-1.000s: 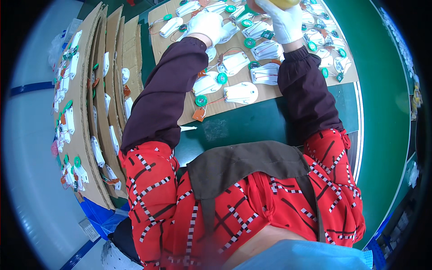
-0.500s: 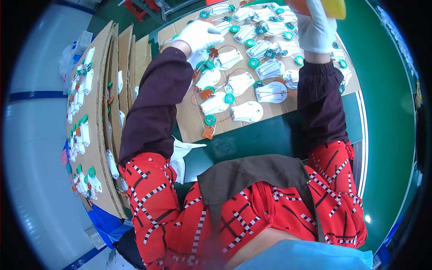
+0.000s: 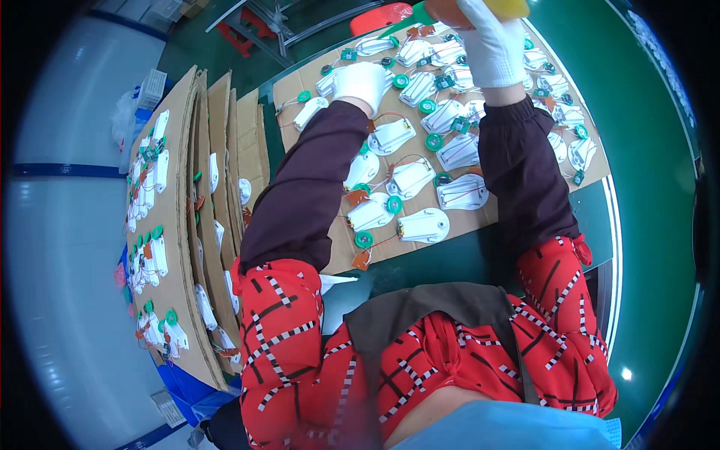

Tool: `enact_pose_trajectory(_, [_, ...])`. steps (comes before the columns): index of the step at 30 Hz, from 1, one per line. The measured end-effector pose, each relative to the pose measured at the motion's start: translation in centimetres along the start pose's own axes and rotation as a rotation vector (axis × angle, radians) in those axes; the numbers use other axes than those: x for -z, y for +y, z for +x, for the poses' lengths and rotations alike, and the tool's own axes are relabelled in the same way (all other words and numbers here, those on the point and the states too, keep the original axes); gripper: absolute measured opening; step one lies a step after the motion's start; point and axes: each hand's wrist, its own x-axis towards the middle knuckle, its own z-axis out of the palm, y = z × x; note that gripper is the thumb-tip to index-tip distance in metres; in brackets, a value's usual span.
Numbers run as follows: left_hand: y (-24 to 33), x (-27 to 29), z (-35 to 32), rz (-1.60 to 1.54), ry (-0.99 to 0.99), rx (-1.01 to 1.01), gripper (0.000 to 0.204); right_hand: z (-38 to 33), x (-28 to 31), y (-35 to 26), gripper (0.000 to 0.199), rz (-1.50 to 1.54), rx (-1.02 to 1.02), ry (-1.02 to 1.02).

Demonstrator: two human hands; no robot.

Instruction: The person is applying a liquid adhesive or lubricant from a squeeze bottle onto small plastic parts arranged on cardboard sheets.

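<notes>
My left hand, in a white glove, is low over a cardboard sheet with rows of white plastic housings wired to small parts. Its fingers are mostly hidden behind the back of the hand, so I cannot see whether they hold anything. My right hand, gloved too, is raised at the far side, closed around an orange and yellow object that the top edge cuts off. Near the sheet's front edge lie a bare white housing and another housing with a green round part and brown tab attached.
Upright cardboard sheets with more housings stand at the left. The sheet rests on a green table. Beyond are a red stool and a metal frame. White cloth pokes out near my left forearm.
The view has shifted, so the table sits lower in it. My left hand has moved to the right over the housings. My right hand has shifted a little left, still gripping the orange and yellow object.
</notes>
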Motion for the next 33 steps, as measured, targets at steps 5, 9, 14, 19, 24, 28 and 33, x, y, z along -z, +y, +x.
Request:
enact_pose_trajectory(5, [0.3, -0.4, 0.4, 0.1, 0.054, -0.047, 0.021, 1.0, 3.8, 3.5, 0.036, -0.194, 0.015, -0.146])
enact_pose_trajectory(9, [-1.8, -0.2, -0.3, -0.187, 0.034, 0.067, 0.025, -0.6, 0.1, 0.8, 0.043, -0.246, -0.163, -0.053])
enact_pose_trajectory(14, [-2.9, -0.2, 0.7, -0.254, 0.052, 0.068, 0.033, -1.1, 0.7, 1.3, 0.045, -0.54, -0.248, -0.252])
enact_pose_trajectory(19, [-2.7, -0.1, 0.8, -0.22, 0.053, 0.046, 0.029, -1.8, 0.0, 3.9, 0.049, -0.307, -0.361, -0.315])
enact_pose_trajectory(24, [-2.0, 0.6, 0.7, -0.213, 0.006, 0.062, 0.03, -2.5, 0.2, 5.7, 0.052, -0.273, -0.365, -0.354])
enact_pose_trajectory(28, [-2.4, 0.4, 0.4, -0.233, 0.012, 0.073, 0.039, -2.7, -0.2, 6.0, 0.053, -0.244, -0.355, -0.391])
enact_pose_trajectory(33, [-2.0, 1.0, 0.4, -0.225, -0.08, 0.07, 0.063, -2.7, 0.4, 6.7, 0.061, -0.268, -0.325, -0.331])
